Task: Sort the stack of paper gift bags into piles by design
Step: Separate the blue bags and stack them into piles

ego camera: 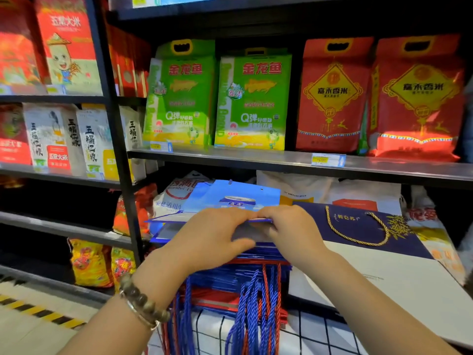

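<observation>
Risk of a double pick, judging by the grip: glossy bags pressed tight together, so might well have lifted two as one and mixed designs in a pile. Risk of snagging too, with blue and red cords (252,306) hanging tangled at six o'clock off the near edge; could have dragged the stack (230,278) forward and spilled it.

Pinched the near edge of the top bag (240,196) with both hands: left hand (212,234) curled, thumb under and fingers over; right hand (289,229) curled likewise, fingertips meeting the left's. Held nothing else.

Found the stack just below centre, toward six o'clock, under the shelf (256,160) of rice packs (253,101). Looked flat-folded and shiny, blue edges on top and red ones lower down. Showed a bright blue top bag with a white-and-blue picture, far end tilted up toward twelve o'clock. Had a navy bag (358,226) with a gold cord lying just beside it at three o'clock.
</observation>
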`<action>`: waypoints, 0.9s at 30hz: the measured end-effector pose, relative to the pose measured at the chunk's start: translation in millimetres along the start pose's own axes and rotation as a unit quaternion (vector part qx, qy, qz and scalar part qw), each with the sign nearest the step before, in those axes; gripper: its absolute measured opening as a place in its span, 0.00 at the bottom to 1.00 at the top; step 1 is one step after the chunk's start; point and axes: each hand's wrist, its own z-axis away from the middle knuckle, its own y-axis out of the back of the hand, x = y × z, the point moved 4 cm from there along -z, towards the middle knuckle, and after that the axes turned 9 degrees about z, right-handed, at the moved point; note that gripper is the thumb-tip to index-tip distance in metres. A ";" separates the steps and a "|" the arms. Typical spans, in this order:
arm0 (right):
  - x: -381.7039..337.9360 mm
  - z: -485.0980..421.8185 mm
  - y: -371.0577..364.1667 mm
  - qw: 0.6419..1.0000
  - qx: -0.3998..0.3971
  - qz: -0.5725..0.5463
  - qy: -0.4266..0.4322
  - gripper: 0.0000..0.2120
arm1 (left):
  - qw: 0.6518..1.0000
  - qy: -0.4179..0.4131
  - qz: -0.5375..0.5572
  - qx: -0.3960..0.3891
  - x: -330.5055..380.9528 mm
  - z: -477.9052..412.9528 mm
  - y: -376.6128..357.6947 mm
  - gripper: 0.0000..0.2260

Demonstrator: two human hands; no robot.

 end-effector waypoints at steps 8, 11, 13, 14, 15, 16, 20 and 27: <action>30.0 -16.0 3.4 0.989 0.063 -0.044 -0.125 0.21 | 0.950 -0.168 0.015 0.263 -7.8 11.1 45.7 0.14; 62.3 -23.1 -1.5 0.979 0.035 0.020 -0.199 0.21 | 0.929 -0.120 0.131 0.325 -18.1 17.4 64.2 0.14; 82.2 -21.2 -1.9 0.967 0.037 0.026 -0.250 0.16 | 0.919 -0.079 0.176 0.344 -23.9 19.7 69.3 0.15; 88.3 -19.3 -0.6 0.964 0.043 0.031 -0.262 0.13 | 0.915 -0.059 0.193 0.350 -25.0 19.4 71.4 0.14; 90.7 -17.6 1.6 0.963 0.055 0.054 -0.259 0.10 | 0.911 -0.032 0.210 0.355 -29.3 18.3 73.3 0.14; 90.7 -16.3 4.6 0.963 0.089 0.085 -0.241 0.08 | 0.907 0.013 0.226 0.356 -33.5 17.5 75.8 0.13; 77.5 -12.3 24.9 0.947 0.207 0.173 -0.176 0.05 | 0.894 0.205 0.151 0.369 -64.8 19.6 80.0 0.18; 3.3 -16.7 38.8 0.942 0.187 0.276 -0.041 0.10 | 0.972 0.103 -0.012 0.211 -30.5 1.5 27.6 0.29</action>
